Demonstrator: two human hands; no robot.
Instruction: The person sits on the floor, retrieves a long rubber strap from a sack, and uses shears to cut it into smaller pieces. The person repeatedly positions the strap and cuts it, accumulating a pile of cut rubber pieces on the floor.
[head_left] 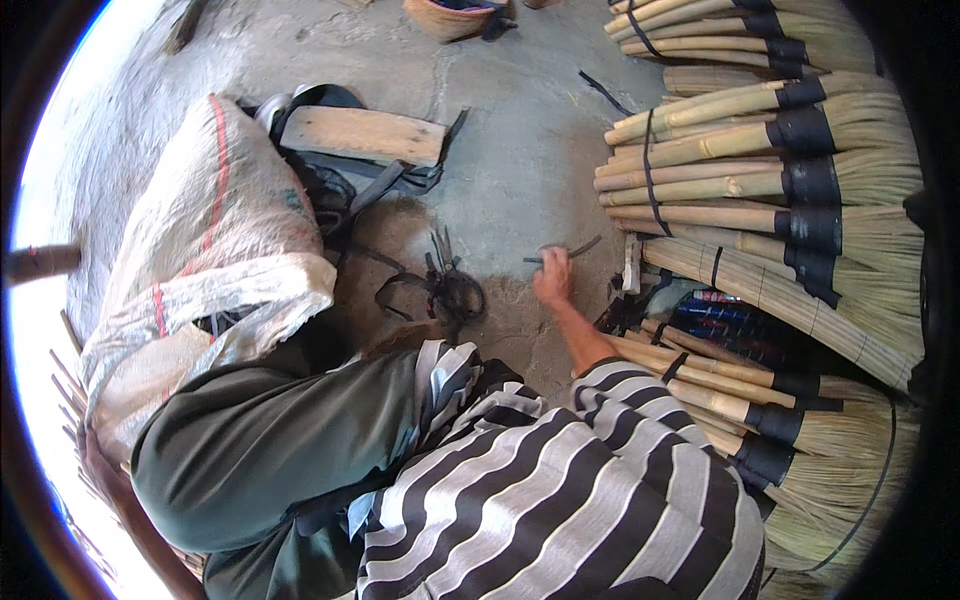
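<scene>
My right hand point(553, 277) is out over the concrete floor, its fingers closed on a thin dark strip point(585, 246) that sticks out on both sides. To its left lies a coil of black strips point(458, 296) with loose ends. At the far left, my left hand point(96, 462) is beside the lower edge of a white woven sack point(225, 210) with red stripes. Its fingers are too dark and hidden to make out. The sack's mouth opens toward my knee, with something dark inside.
Bundles of straw brooms point(720, 165) with bamboo handles and black bindings lie along the right, with more brooms point(730, 400) by my right elbow. A wooden board point(362, 136) rests on black strips beyond the sack. A woven basket point(447, 18) stands at the far edge.
</scene>
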